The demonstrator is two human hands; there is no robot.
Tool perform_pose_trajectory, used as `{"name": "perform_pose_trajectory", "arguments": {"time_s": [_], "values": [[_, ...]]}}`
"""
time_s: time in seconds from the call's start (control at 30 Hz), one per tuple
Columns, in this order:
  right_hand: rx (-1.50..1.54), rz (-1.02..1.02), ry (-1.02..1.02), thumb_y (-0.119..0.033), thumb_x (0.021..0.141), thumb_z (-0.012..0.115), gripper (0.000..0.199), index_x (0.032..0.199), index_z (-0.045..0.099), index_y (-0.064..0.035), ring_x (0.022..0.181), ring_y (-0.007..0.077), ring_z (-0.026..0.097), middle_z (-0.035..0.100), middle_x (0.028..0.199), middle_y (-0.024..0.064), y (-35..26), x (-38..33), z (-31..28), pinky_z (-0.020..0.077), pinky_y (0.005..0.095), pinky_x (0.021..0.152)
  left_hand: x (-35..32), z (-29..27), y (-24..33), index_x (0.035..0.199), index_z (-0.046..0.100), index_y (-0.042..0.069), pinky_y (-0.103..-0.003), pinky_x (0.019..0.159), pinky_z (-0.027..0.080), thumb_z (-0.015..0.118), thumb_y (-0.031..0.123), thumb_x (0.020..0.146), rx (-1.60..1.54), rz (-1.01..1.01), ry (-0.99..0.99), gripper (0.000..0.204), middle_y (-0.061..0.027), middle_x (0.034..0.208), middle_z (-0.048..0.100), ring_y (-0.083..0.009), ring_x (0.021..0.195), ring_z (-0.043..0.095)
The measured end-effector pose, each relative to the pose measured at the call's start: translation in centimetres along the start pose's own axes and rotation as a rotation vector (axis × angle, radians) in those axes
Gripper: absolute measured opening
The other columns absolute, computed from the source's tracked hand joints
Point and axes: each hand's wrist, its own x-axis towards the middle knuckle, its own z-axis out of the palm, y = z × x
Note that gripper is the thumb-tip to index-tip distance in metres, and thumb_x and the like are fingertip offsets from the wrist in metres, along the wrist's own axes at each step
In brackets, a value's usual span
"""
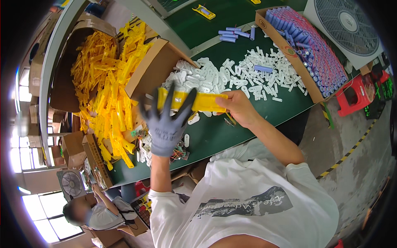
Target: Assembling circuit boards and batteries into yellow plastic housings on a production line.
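A long yellow plastic casing (205,102) is held up over the green bench. My bare right hand (239,107) pinches its right end between thumb and fingers. Across the casing's left part my left hand (166,131), in a grey glove, has its fingers spread; whether they touch it I cannot tell. Just beyond lies a heap of small white plastic parts (206,76). Below my left hand are more white pieces and small circuit boards with wires (180,153), partly covered by the hand and wrist.
Many yellow casings (113,103) spill from a cardboard box on the left. An open carton of purple cylindrical cells (308,49) stands far right, beside a white fan (347,22). Several loose cells (233,34) lie at the back. A red stool (357,95) and another person (101,213) are beyond the bench.
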Motion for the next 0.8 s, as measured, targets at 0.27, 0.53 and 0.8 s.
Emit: {"name": "perform_pose_trajectory", "arguments": {"time_s": [0.27,0.53,0.8], "values": [[-0.102,-0.057,-0.014,-0.029,0.088,0.067,0.046,0.118,0.056,0.0044,0.057,0.0123,0.058,0.068,0.074,0.005,2.3,-0.3,0.4,0.0416,0.0235,0.054,-2.2,5.0,7.8,0.138,0.035,-0.002,-0.035,0.095,0.044,0.054,0.015,0.094,-1.585,-1.328,0.313,0.05,-0.0154,0.122,0.056,-0.0226,0.108,0.057],[-0.521,-0.166,-0.188,-0.008,0.074,0.075,0.052,0.12,0.054,0.0023,0.075,0.0138,0.064,0.067,0.084,0.0104,0.0,-5.0,-0.8,0.0484,0.0254,0.066,1.1,3.7,6.0,0.125,0.046,-0.003,-0.036,0.083,0.049,0.054,0.014,0.094,-1.678,-1.241,0.439,0.037,-0.0162,0.1,0.065,-0.0275,0.091,0.065],[-0.622,-0.398,-0.161,-0.001,0.077,0.071,0.034,0.109,0.062,-0.0042,0.087,0.0171,0.066,0.067,0.095,0.0119,0.3,-3.9,-3.5,0.0513,0.0261,0.072,0.0,3.4,5.9,0.124,0.046,-0.004,-0.034,0.08,0.05,0.052,0.015,0.095,-1.625,-1.291,0.459,0.035,-0.0147,0.094,0.065,-0.0254,0.085,0.065]]}}
